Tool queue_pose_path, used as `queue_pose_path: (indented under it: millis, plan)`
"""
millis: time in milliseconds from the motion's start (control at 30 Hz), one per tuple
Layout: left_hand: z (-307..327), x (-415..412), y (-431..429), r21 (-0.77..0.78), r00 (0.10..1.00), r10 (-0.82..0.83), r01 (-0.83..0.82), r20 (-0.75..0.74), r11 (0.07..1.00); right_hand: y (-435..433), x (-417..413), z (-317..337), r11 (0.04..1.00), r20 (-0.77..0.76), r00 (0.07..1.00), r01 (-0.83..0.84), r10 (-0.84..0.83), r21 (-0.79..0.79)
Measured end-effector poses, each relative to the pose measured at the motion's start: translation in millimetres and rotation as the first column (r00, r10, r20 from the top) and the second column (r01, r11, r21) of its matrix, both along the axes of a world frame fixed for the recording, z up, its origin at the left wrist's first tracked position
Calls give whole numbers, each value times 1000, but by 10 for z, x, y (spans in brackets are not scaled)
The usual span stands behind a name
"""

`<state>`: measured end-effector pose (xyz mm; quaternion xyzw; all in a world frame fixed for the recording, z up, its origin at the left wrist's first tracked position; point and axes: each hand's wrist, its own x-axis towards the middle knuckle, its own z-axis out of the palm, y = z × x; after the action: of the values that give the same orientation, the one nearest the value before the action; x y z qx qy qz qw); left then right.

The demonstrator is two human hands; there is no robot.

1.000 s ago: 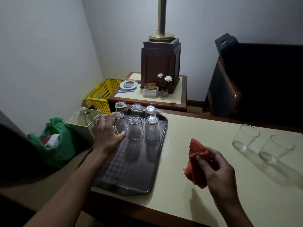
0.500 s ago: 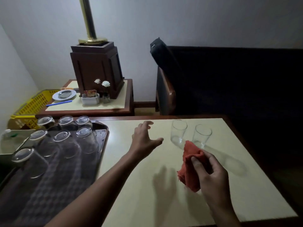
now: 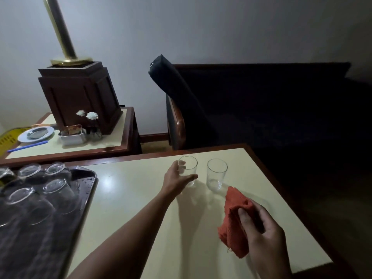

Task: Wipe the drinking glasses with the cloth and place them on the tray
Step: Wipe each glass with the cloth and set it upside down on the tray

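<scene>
1. Dim room, cream table (image 3: pixel 141 208). The tray (image 3: pixel 88 184) sits at its left edge with upturned glasses (image 3: pixel 54 190) on it. Two upright glasses stand near the far edge, well apart from the tray.
2. Risk: the left glass (image 3: pixel 188 170) and right glass (image 3: pixel 216 176) stand just beside each other. A lift that drifts right could clip the right glass and tip it.
3. Risk: the glass walls are smooth and the light is poor. Droplets show on the tray, so the glass may be wet too. A loose hold could let it slip on the lift.
4. Risk: the far table edge is near, so a toppled glass could roll off it.
5. Risk: the tray's far end is crowded. Setting another glass down there could knock its neighbours, and the near end looks safer.
6. Left hand (image 3: pixel 177 178): the thumb lies across the front low down and the fingers show through the wall behind. It is wrapped round the left glass, which looks to be standing on the table. How hard it squeezes I cannot tell.
7. Right hand (image 3: pixel 261 232): thumb and fingers pinch the bunched red cloth (image 3: pixel 234 222). The cloth is held over the table's right side, near the right glass and not touching it.
</scene>
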<state>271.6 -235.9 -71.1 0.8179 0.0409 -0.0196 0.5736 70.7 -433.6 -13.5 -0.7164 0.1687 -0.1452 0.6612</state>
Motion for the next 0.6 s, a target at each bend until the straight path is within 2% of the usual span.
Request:
queue_pose_path:
  millis: [167,300,433,500,600]
  plan:
    - [408,-594,127,-265,987,-132,105,-88,959,234,24,55,1000,-6,1000,-22,22,-10]
    - [764,-1409,321,-442,983,-165,112,-82,890,814,-41,256,979,36,979,-199,200,-41]
    - [1082,-2083,608,-619,995,-85,40,-43,784,1341,-253,407,920,93,915,-391,391,-25]
    - [1155,-2238,809,-702,998,12,-56,-68,710,1536,-420,457,883,109,876,-468,469,-40]
    - [1263,-2397,1094,-714,973,192,-226,-130,662,1855,-746,527,832,186,811,-537,555,-142]
